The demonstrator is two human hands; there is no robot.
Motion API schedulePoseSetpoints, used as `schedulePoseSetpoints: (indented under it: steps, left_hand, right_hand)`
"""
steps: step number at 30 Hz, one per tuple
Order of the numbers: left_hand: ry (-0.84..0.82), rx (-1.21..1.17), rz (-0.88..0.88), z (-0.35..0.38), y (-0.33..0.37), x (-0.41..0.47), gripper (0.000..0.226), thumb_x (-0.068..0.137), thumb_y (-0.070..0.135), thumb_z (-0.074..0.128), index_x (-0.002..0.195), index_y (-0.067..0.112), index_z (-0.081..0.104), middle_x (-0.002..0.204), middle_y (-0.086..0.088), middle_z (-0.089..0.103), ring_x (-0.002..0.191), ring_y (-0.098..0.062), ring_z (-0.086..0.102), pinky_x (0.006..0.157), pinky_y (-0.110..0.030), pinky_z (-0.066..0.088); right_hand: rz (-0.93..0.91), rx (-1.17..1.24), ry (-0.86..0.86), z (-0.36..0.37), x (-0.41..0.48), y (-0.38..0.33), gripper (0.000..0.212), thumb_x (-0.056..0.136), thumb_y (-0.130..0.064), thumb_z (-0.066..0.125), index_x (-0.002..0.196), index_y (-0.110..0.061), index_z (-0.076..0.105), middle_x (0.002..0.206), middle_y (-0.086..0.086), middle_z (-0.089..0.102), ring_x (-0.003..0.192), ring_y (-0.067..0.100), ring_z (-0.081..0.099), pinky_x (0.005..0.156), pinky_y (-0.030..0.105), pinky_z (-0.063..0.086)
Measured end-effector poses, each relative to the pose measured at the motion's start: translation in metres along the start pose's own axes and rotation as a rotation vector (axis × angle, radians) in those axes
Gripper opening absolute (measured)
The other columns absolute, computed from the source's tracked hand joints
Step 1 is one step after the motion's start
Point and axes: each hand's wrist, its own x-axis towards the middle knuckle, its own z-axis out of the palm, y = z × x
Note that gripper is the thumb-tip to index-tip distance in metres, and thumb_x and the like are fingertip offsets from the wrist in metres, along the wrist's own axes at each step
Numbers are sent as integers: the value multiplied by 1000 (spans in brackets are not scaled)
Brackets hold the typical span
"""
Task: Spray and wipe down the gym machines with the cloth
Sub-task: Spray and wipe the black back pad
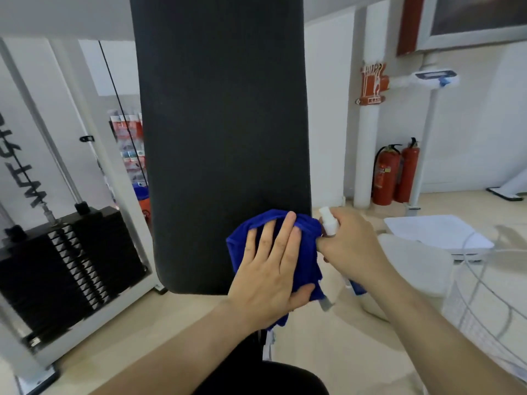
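A tall black padded backrest (222,124) of a gym machine fills the middle of the view. My left hand (271,269) lies flat, fingers spread, pressing a blue cloth (306,232) against the pad's lower right corner. Part of the cloth hangs below the pad's edge. Just to the right, my right hand (350,243) is closed around a small white spray bottle (328,220), its nozzle top showing above my fingers beside the pad's right edge. The bottle's body is mostly hidden by the hand.
A black weight stack (65,260) in a white frame with a cable stands at the left. Two red fire extinguishers (396,175) stand by the back wall near a white pillar (368,155). A white scale (439,235) and a white wire rack (490,303) are at the right.
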Motion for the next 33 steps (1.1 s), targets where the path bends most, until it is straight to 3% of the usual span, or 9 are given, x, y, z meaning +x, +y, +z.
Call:
schedulePoseSetpoints:
  steps: [4,7,13,18,22,24,28,30,33]
  left_hand:
    - [95,-22,125,5,-8,8,82,88,54,46,150,8,18,159,-10,16,141,-31,25,117,-45,12]
    - [163,-58,170,0,-34,4,73,88,35,49,150,9,21,158,-5,20,140,-25,31,117,-41,19]
    - [302,-270,-379,-13,-122,-32,77,82,14,50,152,12,17,158,-8,22,146,-28,22,115,-54,25]
    - [385,-476,-727,-34,-117,-2,82,86,3,55,154,18,13,162,-1,8,150,-24,2,120,-52,13]
    - [336,-312,-382,-44,-65,55,64,86,29,35,149,29,25,162,-5,12,148,-31,9,118,-53,8]
    - [306,-246,-200,-41,-41,73,53,92,34,35,144,37,29,161,-4,19,147,-31,16,113,-56,17]
    - [315,-101,28,-38,-66,74,53,91,26,42,142,37,32,158,-6,27,143,-31,27,88,-47,42]
    - [398,-124,-135,-40,-107,65,54,88,18,40,141,31,36,156,-8,30,142,-32,29,93,-50,43]
    - [625,-483,-689,-50,-163,45,56,90,12,39,144,24,36,154,-7,35,141,-25,32,109,-53,35]
  right_hand:
    - [133,241,-44,-4,-4,6,13,76,2,63,77,-11,64,60,2,65,50,17,63,58,38,58]
    - [67,266,-69,-7,-6,-8,15,76,0,68,83,-13,64,57,1,65,47,15,61,52,30,54]
    - [-92,290,-97,8,5,-54,11,89,-23,67,86,-14,66,66,9,66,45,11,59,49,17,52]
    - [-42,358,-54,23,13,-66,20,93,-23,63,83,-6,66,59,8,63,43,12,58,49,21,54]
    - [47,639,-4,18,19,-64,20,92,-10,61,75,0,59,54,10,55,41,19,53,41,27,48]
    - [100,827,-9,12,18,-60,14,89,-3,56,75,0,56,60,16,50,44,22,48,40,26,43]
    - [85,856,-42,9,23,-50,19,88,-2,58,70,2,56,56,16,49,44,24,45,39,26,41]
    - [56,842,-58,11,26,-49,28,92,-13,62,68,0,57,51,16,52,41,25,47,41,28,43]
    - [47,792,-96,13,26,-48,34,94,-27,61,70,-3,59,56,14,55,45,21,52,47,30,47]
